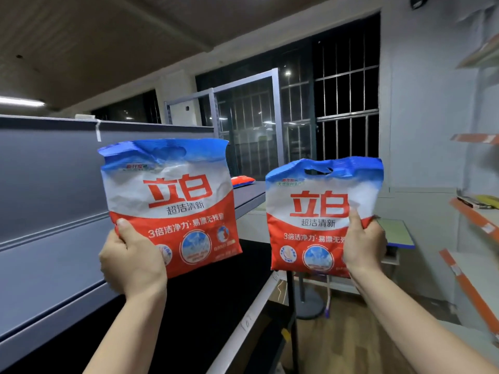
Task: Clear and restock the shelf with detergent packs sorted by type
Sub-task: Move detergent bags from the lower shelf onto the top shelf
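I have a detergent bag in each hand, both held upright in the air in the middle of the frame. My left hand (132, 261) grips the lower left corner of the left bag (168, 203), thumb across the front and fingers curled behind. My right hand (363, 245) pinches the lower right corner of the right bag (318, 214) the same way, thumb pressed up the front.

Both bags look like the same type, red and white with a blue top, so the sorting risk seems small here. The grip is what worries me: I hold each bag by one bottom corner only, with most of the weight above my fingers. I expect a bag could tip over my thumb or slide out if I swing toward the dark shelf (205, 306) at lower centre. Another pack (243, 181) lies further along, between the two bags in the frame; I could knock it if I set these down carelessly.
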